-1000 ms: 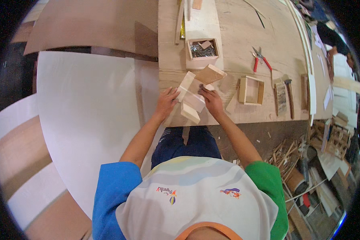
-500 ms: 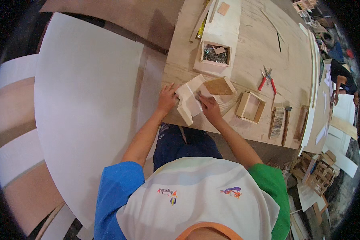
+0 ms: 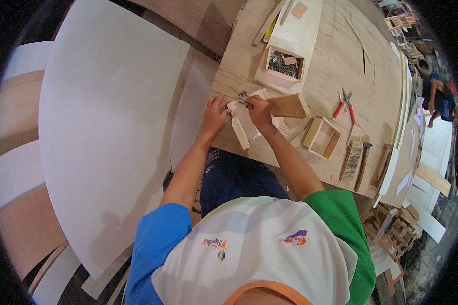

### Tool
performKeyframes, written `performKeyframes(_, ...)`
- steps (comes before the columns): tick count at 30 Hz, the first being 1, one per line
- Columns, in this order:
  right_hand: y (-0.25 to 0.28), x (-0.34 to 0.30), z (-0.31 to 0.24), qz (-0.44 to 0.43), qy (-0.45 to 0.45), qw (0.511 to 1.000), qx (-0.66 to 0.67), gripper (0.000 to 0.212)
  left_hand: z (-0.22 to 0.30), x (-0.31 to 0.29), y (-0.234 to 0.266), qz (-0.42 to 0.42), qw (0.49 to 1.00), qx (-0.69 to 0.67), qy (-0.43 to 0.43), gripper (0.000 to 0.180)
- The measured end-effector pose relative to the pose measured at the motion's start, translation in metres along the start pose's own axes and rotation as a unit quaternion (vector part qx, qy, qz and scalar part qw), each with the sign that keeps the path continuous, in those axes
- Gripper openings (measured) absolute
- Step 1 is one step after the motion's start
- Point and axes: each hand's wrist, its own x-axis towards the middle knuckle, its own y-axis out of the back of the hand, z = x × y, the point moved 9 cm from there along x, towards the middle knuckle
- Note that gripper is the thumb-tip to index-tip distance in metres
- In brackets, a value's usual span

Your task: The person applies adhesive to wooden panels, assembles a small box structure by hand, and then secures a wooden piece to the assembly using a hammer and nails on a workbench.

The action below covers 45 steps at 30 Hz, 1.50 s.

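Observation:
At the bench's near edge lies a pale wooden piece (image 3: 240, 133) with a flat light panel (image 3: 247, 120) beside it, partly hidden by my hands. My left hand (image 3: 213, 118) is closed at its left end, fingers bent against the wood. Over the panel, my right hand (image 3: 260, 112) is closed, with a small dark grey thing (image 3: 243, 96) at its fingertips; its kind is too small to make out. A brown wooden block (image 3: 290, 107) sits just right of that hand.
An open box of nails (image 3: 285, 65) stands farther back. To the right are red-handled pliers (image 3: 345, 105), a small wooden frame box (image 3: 321, 137), a brush (image 3: 351, 161) and a hammer (image 3: 364, 165). A large white panel (image 3: 112, 127) fills the left. Another person (image 3: 440, 101) works far right.
My right hand has moved away from me across the panel, toward its far left end. The pale wooden piece has turned slightly and my left hand has shifted a little with it.

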Motion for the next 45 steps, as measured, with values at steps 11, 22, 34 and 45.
performKeyframes(11,-0.014,0.033,0.003,-0.093,-0.053,0.989,-0.1,0.015,-0.003,-0.024,0.012,0.08,0.996,-0.028,0.011,0.039)
performKeyframes(22,-0.043,0.047,-0.012,-0.15,0.019,0.982,-0.109,0.017,-0.007,-0.061,0.013,0.095,0.951,-0.148,0.255,0.025)
performKeyframes(34,0.017,-0.026,-0.014,-0.103,-0.096,0.975,0.174,0.01,-0.034,-0.08,-0.046,-0.056,0.824,-0.442,0.351,0.035)
performKeyframes(45,0.124,-0.074,0.082,-0.032,-0.405,0.813,0.417,0.03,-0.021,-0.06,-0.069,-0.257,0.769,-0.4,0.427,0.068)
